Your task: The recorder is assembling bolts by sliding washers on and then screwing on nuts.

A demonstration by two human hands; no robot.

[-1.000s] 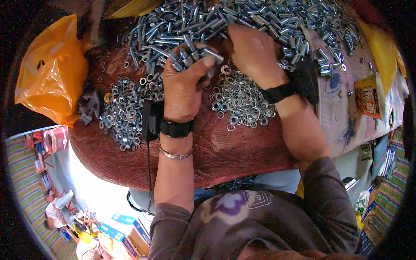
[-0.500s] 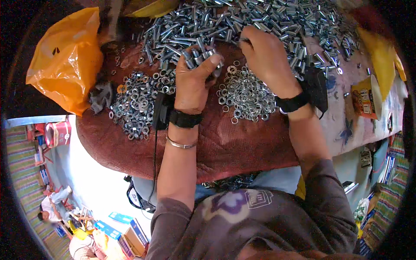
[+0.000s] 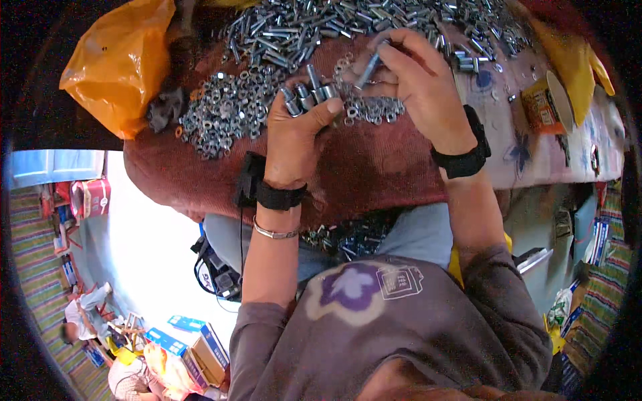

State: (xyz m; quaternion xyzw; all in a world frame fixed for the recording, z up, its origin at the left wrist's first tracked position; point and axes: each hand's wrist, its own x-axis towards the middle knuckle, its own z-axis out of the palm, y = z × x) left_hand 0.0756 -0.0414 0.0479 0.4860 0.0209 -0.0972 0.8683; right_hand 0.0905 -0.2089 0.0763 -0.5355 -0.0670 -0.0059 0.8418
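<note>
Several metal bolts with sleeves on them (image 3: pixel 307 97) stand bunched in my left hand (image 3: pixel 294 144), its fingers curled round them and its thumb across the front. Just right of them, my right hand (image 3: pixel 431 90) pinches a single bolt (image 3: pixel 369 69) between thumb and fingers, tilted with its lower end toward the left hand. A heap of nuts (image 3: pixel 224 110) lies left of my left hand. Between and below the hands sits a smaller heap of washers and rings (image 3: pixel 374 110), partly hidden by the hands. Beyond both hands spreads a large pile of metal sleeves and rods (image 3: pixel 301 30).
A reddish-brown cloth (image 3: pixel 374 174) covers the work surface. At the left are an orange plastic bag (image 3: pixel 120 67) and a dark crumpled rag (image 3: pixel 166 110). A paper cup (image 3: pixel 545 103) lies at the right, near a yellow bag (image 3: pixel 582 73). Other people sit at the lower left.
My right hand has come back from the far pile and now shows a bolt held beside the left hand's bunch. The view has shifted, and the left hand keeps its bolts.
</note>
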